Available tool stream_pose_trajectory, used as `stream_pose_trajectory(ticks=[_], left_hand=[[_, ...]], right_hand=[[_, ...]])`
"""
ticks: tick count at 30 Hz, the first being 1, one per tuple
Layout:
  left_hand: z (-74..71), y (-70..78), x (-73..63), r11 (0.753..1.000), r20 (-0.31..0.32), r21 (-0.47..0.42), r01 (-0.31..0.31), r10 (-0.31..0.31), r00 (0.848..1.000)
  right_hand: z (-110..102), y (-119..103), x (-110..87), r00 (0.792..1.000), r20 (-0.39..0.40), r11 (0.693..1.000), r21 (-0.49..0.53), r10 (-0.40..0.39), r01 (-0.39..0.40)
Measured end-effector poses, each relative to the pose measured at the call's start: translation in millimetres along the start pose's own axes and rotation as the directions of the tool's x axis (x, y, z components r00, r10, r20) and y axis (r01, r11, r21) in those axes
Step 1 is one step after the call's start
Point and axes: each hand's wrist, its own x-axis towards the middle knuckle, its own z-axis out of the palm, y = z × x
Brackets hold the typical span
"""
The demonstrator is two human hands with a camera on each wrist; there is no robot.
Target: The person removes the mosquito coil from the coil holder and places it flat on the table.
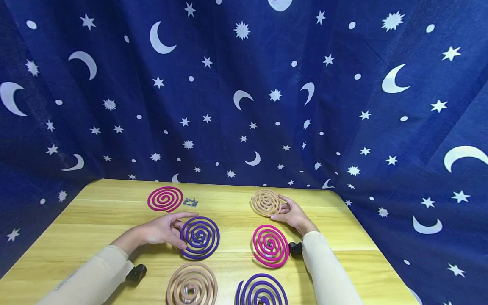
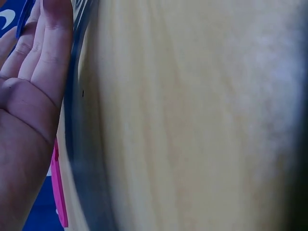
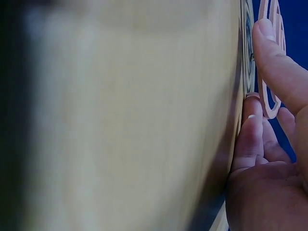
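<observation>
Near the middle of the worktop (image 1: 228,203), the left hand (image 1: 162,228), fingers spread wide, grips a purple coil (image 1: 200,240) at nine o'clock; towards two o'clock, the right hand (image 1: 294,215) pinches a beige coil's (image 1: 267,202) four-o'clock rim, probably keeping the spirals flat.

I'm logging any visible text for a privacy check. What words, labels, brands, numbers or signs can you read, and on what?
None can be read.
Left sleeve: faint marks, too small and blurred to read.
Purple coil, tan coil: no lettering visible.
Blue curtain: patterned shapes, no lettering visible.
</observation>
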Motion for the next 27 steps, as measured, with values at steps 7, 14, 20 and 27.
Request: stream_pose_trajectory(ticks=[7,14,20,27], left_hand=[[2.1,2.9,-1.1,1.0,0.0,0.0,0.014,-0.014,1.0],[4.1,4.6,-1.9,0.999,-0.014,-0.028,0.03,-0.03,0.999],[5.6,2.9,-1.1,0.997,-0.013,-0.075,0.01,-0.011,1.0],[5.5,1.9,0.3,0.996,-0.008,-0.081,-0.025,0.024,1.0]], right_hand=[[0.1,-0.8,-0.6,1.0,0.0,1.0,-0.004,0.001,-0.001],[-0.4,0.5,1.2,1.0,-0.011,1.0,-0.027,0.015,-0.016],[-1.1,1.2,1.8,1.0,-0.01,0.999,-0.028,0.017,-0.018],[-0.2,0.1,0.5,1.0,-0.011,1.0,0.005,0.013,-0.013]])
